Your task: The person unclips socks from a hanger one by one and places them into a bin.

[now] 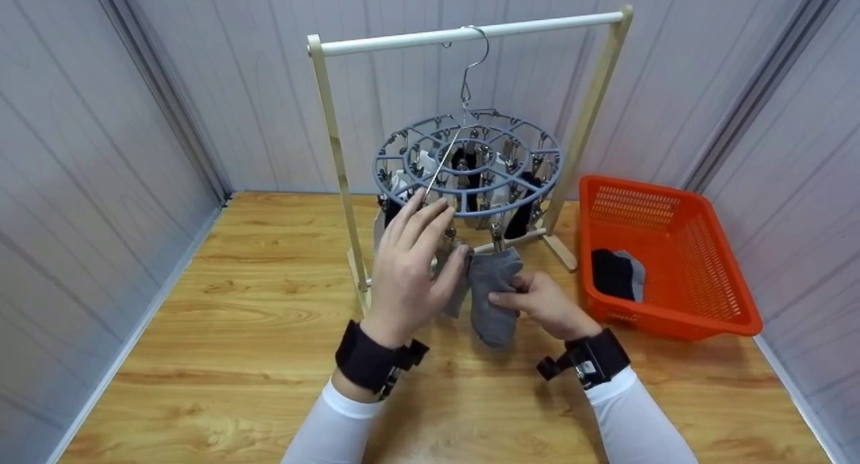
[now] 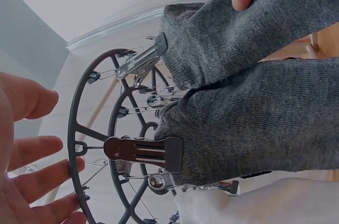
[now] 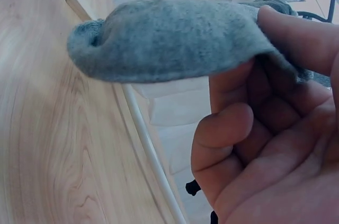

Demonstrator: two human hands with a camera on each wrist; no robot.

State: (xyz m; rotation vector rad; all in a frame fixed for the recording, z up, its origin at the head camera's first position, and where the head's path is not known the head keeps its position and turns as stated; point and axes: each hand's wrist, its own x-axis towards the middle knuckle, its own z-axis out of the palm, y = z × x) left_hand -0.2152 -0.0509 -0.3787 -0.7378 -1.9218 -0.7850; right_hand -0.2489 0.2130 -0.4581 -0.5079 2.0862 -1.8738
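My right hand (image 1: 547, 304) pinches a grey sock (image 1: 494, 306) between thumb and fingers. The sock's upper end is in a metal clip (image 2: 140, 64) of the round hanger (image 2: 72, 118). Beside it a second grey sock (image 2: 238, 123) hangs from another clip (image 2: 142, 151), close to the first. My left hand (image 1: 408, 272) is raised at the hanger's near rim with its fingers extended and apart, holding nothing. In the left wrist view its fingertips are at the ring; whether they touch it I cannot tell.
The hanger hooks over the white bar (image 1: 403, 42) of a wooden stand (image 1: 334, 135). Black socks (image 1: 525, 212) and white socks (image 2: 265, 203) hang around the ring. To the right, an orange basket (image 1: 729, 276) holds a dark and grey bundle (image 1: 613, 276). Panelled walls enclose the table.
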